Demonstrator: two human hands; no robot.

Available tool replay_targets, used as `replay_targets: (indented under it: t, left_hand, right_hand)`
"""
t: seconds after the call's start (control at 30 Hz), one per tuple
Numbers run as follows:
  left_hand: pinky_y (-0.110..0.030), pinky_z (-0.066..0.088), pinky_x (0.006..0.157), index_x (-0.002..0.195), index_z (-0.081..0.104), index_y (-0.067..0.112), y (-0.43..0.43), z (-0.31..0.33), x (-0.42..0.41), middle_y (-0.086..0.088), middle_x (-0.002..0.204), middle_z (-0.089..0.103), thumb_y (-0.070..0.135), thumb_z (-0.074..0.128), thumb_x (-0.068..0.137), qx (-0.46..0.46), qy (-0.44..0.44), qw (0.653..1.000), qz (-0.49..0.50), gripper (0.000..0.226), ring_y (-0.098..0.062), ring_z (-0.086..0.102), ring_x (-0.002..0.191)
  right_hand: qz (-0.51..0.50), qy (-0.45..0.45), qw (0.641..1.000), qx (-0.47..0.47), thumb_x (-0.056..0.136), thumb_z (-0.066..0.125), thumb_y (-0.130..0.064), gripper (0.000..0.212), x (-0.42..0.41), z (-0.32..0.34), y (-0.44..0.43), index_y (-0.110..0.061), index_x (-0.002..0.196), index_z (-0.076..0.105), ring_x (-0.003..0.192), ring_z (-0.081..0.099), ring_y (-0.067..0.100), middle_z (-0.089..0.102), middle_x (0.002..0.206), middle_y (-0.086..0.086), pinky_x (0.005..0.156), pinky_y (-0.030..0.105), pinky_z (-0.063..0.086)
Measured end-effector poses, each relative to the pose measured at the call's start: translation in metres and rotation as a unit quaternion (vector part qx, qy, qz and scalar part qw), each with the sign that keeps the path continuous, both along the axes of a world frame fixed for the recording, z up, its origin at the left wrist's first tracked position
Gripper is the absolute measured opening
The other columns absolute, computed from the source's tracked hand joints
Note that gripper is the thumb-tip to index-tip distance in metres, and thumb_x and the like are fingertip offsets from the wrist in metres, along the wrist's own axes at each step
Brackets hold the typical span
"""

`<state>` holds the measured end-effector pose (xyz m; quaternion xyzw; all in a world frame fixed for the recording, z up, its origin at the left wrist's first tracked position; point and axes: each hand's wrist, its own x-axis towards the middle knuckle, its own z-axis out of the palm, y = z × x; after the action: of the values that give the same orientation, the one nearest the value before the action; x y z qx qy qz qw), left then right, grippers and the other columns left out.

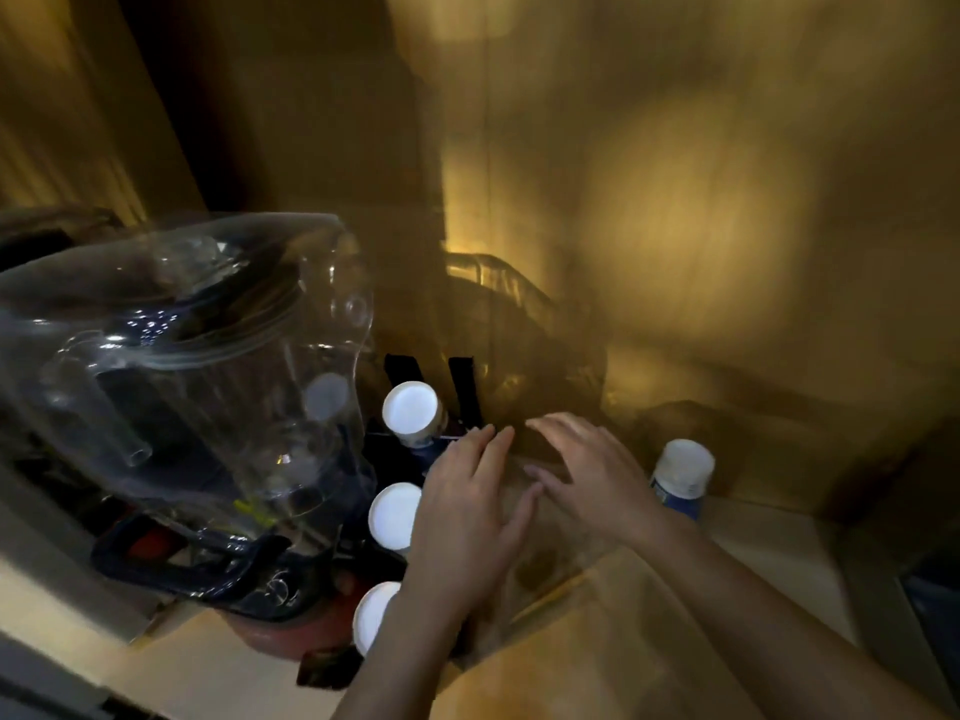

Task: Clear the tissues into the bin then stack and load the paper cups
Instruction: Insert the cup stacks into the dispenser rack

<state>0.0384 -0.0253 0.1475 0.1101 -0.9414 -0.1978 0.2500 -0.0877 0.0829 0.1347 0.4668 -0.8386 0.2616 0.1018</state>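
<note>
Blender jug (182, 387): clear glossy plastic, smooth, catching highlights; its handle (208, 563) dark glossy plastic. Bottle caps (410, 407) white, smooth, matt plastic. Cardboard box (597, 667) brown, matt, papery; the rest too blurred to tell.

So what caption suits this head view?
Two open hands hover among upturned cups beside a clear jug.
</note>
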Motion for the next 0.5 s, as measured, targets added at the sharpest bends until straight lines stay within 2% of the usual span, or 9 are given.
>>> replay_targets:
  t: [0.1, 0.3, 0.5]
  left_hand:
    - [-0.030, 0.025, 0.113, 0.141, 0.037, 0.024, 0.024, -0.009, -0.028, 0.001, 0.148, 0.040, 0.049, 0.047, 0.089, 0.024, -0.015, 0.999, -0.039, 0.058, -0.014, 0.033, 0.136]
    - [-0.028, 0.029, 0.109, 0.141, 0.036, 0.024, 0.062, -0.037, -0.084, 0.004, 0.145, 0.043, 0.050, 0.046, 0.089, 0.050, -0.071, 0.992, -0.092, 0.059, -0.010, 0.036, 0.134]
    - [-0.024, 0.033, 0.103, 0.140, 0.036, 0.021, 0.081, -0.068, -0.135, 0.001, 0.139, 0.049, 0.039, 0.056, 0.086, 0.116, -0.130, 0.976, -0.131, 0.059, -0.014, 0.043, 0.127]
  right_hand:
    - [-0.043, -0.019, 0.999, 0.015, 0.086, 0.055, -0.035, 0.046, -0.016, -0.004, 0.029, -0.021, 0.129, 0.043, 0.119, 0.046, 0.017, 0.051, 0.129, -0.001, 0.095, 0.035, 0.037]
    - [-0.153, -0.054, 0.986, 0.042, 0.087, 0.054, -0.038, 0.047, -0.046, -0.015, 0.083, -0.021, 0.129, 0.043, 0.118, 0.044, 0.019, 0.051, 0.130, 0.000, 0.097, 0.034, 0.032]
    - [-0.213, -0.127, 0.966, 0.066, 0.087, 0.053, -0.036, 0.048, -0.077, -0.033, 0.116, -0.019, 0.130, 0.039, 0.118, 0.047, 0.025, 0.050, 0.128, 0.004, 0.096, 0.038, 0.035]
